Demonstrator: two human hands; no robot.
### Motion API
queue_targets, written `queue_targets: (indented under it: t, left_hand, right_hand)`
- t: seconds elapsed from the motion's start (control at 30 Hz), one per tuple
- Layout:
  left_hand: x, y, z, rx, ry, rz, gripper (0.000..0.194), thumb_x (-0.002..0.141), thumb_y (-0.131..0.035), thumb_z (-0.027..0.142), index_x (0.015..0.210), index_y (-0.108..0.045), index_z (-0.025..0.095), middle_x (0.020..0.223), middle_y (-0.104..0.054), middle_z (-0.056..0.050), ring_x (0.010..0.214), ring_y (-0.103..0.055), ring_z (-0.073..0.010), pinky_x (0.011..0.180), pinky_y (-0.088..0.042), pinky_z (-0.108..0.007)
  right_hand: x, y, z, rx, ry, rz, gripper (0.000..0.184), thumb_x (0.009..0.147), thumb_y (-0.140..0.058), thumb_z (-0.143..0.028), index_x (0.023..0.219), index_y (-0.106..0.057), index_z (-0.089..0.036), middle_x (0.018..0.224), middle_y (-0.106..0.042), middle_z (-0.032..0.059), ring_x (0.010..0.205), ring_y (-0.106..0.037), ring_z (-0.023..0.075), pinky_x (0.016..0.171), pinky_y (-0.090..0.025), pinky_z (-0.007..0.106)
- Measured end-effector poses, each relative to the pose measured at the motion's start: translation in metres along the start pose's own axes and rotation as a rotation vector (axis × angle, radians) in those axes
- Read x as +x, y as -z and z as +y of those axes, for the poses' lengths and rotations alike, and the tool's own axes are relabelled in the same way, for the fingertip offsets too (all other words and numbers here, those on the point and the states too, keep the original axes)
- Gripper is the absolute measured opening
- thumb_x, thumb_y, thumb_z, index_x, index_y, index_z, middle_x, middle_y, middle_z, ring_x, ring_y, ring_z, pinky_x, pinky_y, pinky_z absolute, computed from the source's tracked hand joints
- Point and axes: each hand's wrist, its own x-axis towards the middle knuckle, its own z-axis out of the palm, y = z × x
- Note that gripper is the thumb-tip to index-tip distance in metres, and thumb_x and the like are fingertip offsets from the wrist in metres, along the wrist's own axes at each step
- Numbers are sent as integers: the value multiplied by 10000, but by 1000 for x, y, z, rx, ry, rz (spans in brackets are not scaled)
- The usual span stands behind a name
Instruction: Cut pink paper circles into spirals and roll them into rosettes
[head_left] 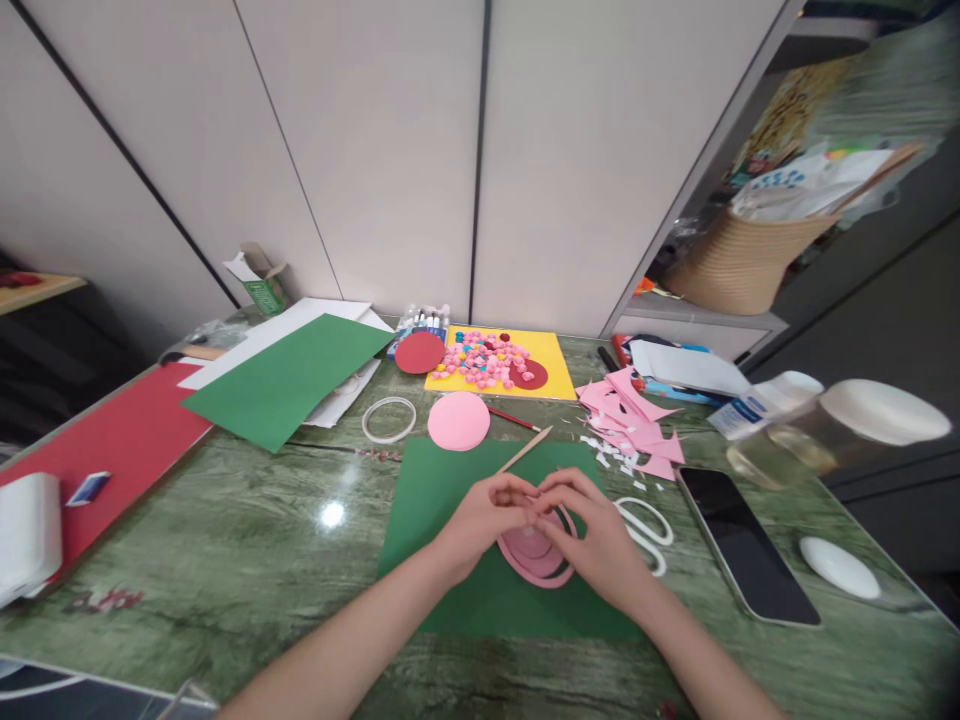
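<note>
Working over a dark green sheet [510, 615] on the streaky green tabletop [322, 590], I am bringing both hands together above a flat pink ring [541, 581] and the pink disc [532, 546] lying within its curve. My left hand [489, 512] is bending inward, thumb and fingertips pressing together; my right hand [596, 530] is doing the same from the other side, the tips almost meeting. What they are pinching is too small and hidden to tell.

A tapered wooden stick [527, 449] is slanting beyond my left hand, while scissors [649, 532] are showing smooth white looped handles just beside my right. A smooth pink circle [459, 421] is lying at the sheet's far edge, near a clear-looking tape ring [388, 440]. Farther back, a yellow sheet [559, 375] is carrying crumpled little balls [480, 362], mostly pink. Jagged pink scraps [626, 428] are spreading to the right among tiny white clippings [616, 456], with a glossy black phone [750, 547] resting nearby.
</note>
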Motion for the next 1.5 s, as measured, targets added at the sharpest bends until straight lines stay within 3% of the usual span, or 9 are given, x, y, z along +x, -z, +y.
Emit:
queue_targets:
  t: [0.23, 0.5, 0.97, 1.1, 1.37, 1.5]
  left_hand:
    - [2, 0, -1, -88, -26, 37, 245, 602, -706, 116, 829, -613, 127, 754, -646, -14, 714, -567, -107, 709, -420, -235]
    - [2, 0, -5, -72, -34, 35, 258, 623, -729, 144, 852, -611, 128, 800, -653, -30, 754, -586, -117, 722, -425, -237]
    - [-2, -3, -2, 24, -22, -6, 276, 620, -754, 186, 862, -638, 121, 861, -663, -61, 803, -587, -138, 752, -422, -259]
    - [-3, -4, 0, 40, -26, 4, 285, 613, -760, 198, 856, -638, 116, 832, -659, -57, 771, -576, -132, 724, -411, -254]
    - [-1, -5, -2, -2, -34, 44, 330, 576, -786, 237, 838, -629, 113, 782, -651, -47, 736, -572, -133, 696, -410, -253]
    - [-1, -6, -3, -34, -30, 74, 322, 570, -788, 235, 820, -617, 125, 748, -638, -25, 703, -562, -117, 683, -410, -242]
  right_hand:
    - [-4, -11, 6, 29, 70, 21, 282, 871, -511, -126, 1054, -667, -274, 1050, -543, 69, 859, -572, 168, 756, -492, 306]
    - [-6, -16, 13, -13, 28, 208, 126, 822, -598, -166, 843, -702, -233, 954, -562, 62, 842, -594, 195, 743, -496, 332]
    - [-2, -13, 7, 12, -33, 170, 112, 753, -647, -151, 658, -614, -201, 884, -572, 43, 854, -592, 204, 753, -465, 329]
    - [-3, -13, 7, -7, -14, 163, 112, 755, -653, -149, 663, -613, -199, 884, -568, 44, 850, -588, 201, 748, -465, 325]
    - [-8, -14, 12, -191, 171, 223, 77, 804, -602, -165, 775, -650, -217, 917, -584, 61, 876, -568, 216, 781, -455, 368]
    - [-9, -12, 11, -234, 181, 212, 113, 810, -593, -171, 865, -673, -228, 921, -591, 66, 882, -571, 216, 780, -466, 370]
